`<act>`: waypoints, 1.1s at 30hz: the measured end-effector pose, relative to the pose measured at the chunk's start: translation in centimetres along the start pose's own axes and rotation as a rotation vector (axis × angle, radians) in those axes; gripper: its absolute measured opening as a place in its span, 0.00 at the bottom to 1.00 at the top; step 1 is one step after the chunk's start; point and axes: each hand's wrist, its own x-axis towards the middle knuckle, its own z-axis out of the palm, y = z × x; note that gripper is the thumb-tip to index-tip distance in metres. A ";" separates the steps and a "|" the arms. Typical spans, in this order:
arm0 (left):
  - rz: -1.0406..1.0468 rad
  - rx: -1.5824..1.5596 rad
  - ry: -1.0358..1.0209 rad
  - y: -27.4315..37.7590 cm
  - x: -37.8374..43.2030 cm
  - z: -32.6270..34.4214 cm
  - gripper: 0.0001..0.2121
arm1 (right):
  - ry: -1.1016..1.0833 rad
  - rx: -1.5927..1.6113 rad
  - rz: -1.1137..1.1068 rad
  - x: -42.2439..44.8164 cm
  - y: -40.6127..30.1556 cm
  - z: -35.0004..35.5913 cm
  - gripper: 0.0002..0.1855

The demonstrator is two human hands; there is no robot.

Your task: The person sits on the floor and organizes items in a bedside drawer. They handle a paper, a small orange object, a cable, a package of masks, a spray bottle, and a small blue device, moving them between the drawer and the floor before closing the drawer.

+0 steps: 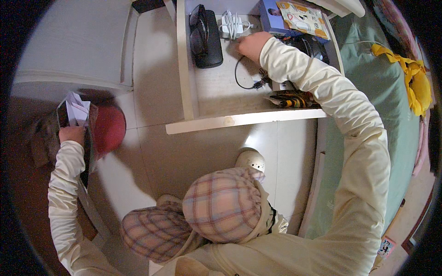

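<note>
My right hand [255,45] reaches into an open drawer [226,120], its fingers bent down beside a white power adapter with its cable wound round it [232,26]. A thin black cable [238,74] curves out from below this hand. What its fingertips touch is hidden. Far to the left, my left hand [71,134] is at an open container with clear plastic at its side [92,129]. White folded paper [78,108] stands up just beyond its knuckles; whether the fingers grip it I cannot tell.
Inside the drawer lie sunglasses [198,38], a black case [213,45], a blue box [271,20], a printed packet [305,20] and a striped black-and-orange item [293,100]. A red round object [110,129] is near the container. Green bedding [373,86] borders the right.
</note>
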 end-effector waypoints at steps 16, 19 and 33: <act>0.241 -1.256 0.619 1.6 -8.8 -16.1 0.07 | -0.053 1.758 -0.110 -6.3 4.1 -7.1 0.07; 0.307 -1.630 0.704 4.1 -9.1 -20.5 0.13 | -0.101 1.935 -0.203 -7.3 2.8 -8.5 0.10; 0.697 -2.390 0.028 8.3 -8.5 -24.1 0.14 | -0.117 2.193 -0.438 -7.4 -0.3 -9.4 0.10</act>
